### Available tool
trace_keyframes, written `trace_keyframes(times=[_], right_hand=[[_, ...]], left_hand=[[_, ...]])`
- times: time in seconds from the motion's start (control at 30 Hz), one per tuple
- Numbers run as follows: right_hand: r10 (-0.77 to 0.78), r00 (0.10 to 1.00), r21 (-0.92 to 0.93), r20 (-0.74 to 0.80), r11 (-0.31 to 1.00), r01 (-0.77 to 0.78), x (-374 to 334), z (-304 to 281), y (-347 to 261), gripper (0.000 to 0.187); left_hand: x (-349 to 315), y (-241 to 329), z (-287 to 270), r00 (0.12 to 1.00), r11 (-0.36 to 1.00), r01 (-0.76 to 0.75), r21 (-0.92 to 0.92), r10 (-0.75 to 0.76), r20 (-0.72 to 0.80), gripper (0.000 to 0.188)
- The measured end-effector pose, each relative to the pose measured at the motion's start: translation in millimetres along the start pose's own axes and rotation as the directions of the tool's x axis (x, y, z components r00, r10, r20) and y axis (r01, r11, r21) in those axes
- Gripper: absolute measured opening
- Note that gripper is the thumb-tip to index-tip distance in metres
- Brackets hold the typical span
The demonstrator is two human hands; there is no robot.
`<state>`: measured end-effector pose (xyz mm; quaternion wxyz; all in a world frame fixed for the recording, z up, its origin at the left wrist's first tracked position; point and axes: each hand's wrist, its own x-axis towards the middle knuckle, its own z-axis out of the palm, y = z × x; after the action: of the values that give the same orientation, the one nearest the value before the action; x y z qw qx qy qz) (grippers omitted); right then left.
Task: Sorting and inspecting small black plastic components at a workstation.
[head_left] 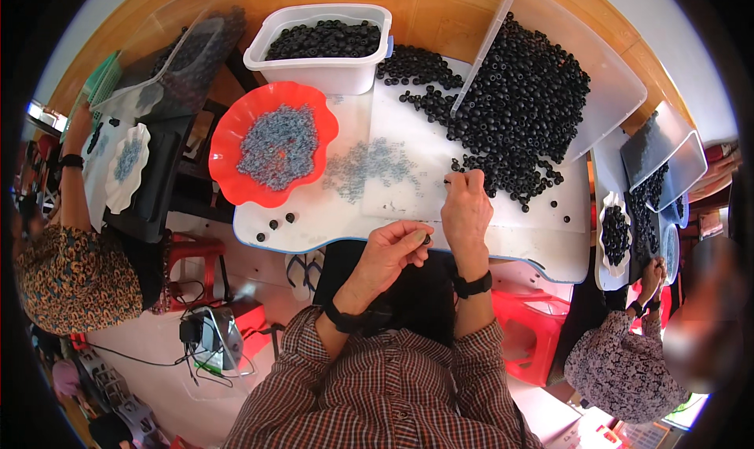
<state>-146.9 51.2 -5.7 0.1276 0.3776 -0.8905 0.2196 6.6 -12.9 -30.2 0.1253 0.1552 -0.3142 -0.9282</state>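
Observation:
My left hand [385,258] is closed in front of the table's near edge, thumb and finger pinching a small black ring-like part [426,239]. Just right of it, over the white tabletop, my right hand [468,207] is closed with its fingertips down at the edge of a pile of black ring-like parts [528,88]. A dark bit shows at those fingertips, too small to make out fully. The pile spills from a clear plastic bin [609,96] tipped on its side. Small bluish see-through pieces [373,169] lie scattered on the table left of my right hand.
A red scalloped bowl [224,152] holds more bluish pieces. Behind it stands a white tub [314,74] of black parts. Several loose black parts [273,224] lie near the table's front left. Other people work at tables on both sides; a red stool [530,331] stands below right.

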Motion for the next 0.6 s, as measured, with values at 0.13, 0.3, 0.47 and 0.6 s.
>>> trace_keyframes(times=[0.13,0.3,0.47,0.6], right_hand=[[0.05,0.998,0.222,-0.023,0.974,-0.043,-10,-12,-3,0.007],[0.093,0.992,0.506,0.083,0.854,-0.122,-25,-32,-3,0.007],[0.113,0.983,0.689,0.142,0.702,-0.18,-41,-42,-6,0.011],[0.103,0.989,0.719,0.108,0.678,-0.149,-47,-44,-6,0.013]], left_hand=[[-2,2,-1,1.0,1.0,-0.003,-0.009,0.002,-0.014,0.022],[2,10,6,0.997,0.998,-0.058,-0.003,0.057,-0.049,0.025],[9,5,14,0.996,0.997,-0.063,0.036,0.065,-0.053,0.03],[6,-2,18,0.995,0.997,-0.053,0.062,0.058,-0.08,0.029]])
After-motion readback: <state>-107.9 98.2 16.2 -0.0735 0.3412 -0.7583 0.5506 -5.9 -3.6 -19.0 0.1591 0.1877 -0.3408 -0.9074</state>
